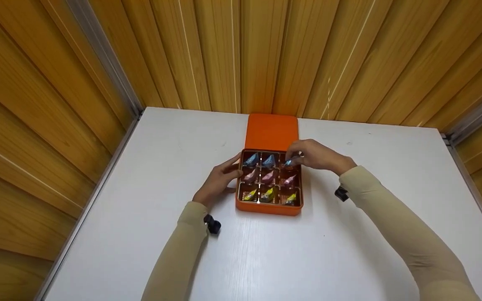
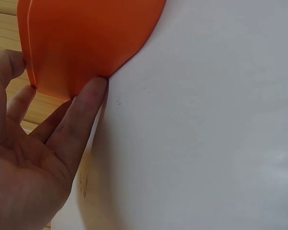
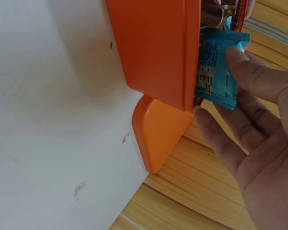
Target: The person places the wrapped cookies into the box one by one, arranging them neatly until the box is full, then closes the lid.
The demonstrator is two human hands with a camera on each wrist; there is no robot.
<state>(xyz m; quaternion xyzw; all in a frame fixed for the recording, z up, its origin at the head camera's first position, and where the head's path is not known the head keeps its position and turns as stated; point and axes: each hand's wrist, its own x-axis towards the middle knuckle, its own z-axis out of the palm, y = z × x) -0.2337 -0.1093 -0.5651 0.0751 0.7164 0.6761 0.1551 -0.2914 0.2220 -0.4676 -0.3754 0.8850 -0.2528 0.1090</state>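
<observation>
An orange tin box (image 1: 268,208) lies on a white table, divided into small compartments. Blue wrapped sweets (image 1: 269,161) fill the back row, pink ones (image 1: 267,177) the middle, yellow ones (image 1: 267,195) the front. My left hand (image 1: 221,179) holds the box's left side, thumb at the rim and fingertips against the outer wall (image 2: 91,43). With thumb and fingers my right hand (image 1: 314,154) pinches a blue wrapped sweet (image 3: 220,69) at the back right compartment. That sweet's printed wrapper shows in the right wrist view; the compartment is partly hidden by my fingers.
Behind the box, its orange lid (image 1: 272,130) lies against the wood-panelled wall (image 1: 262,54). The white table (image 1: 174,138) extends on both sides. Metal posts (image 1: 107,54) stand at the corners.
</observation>
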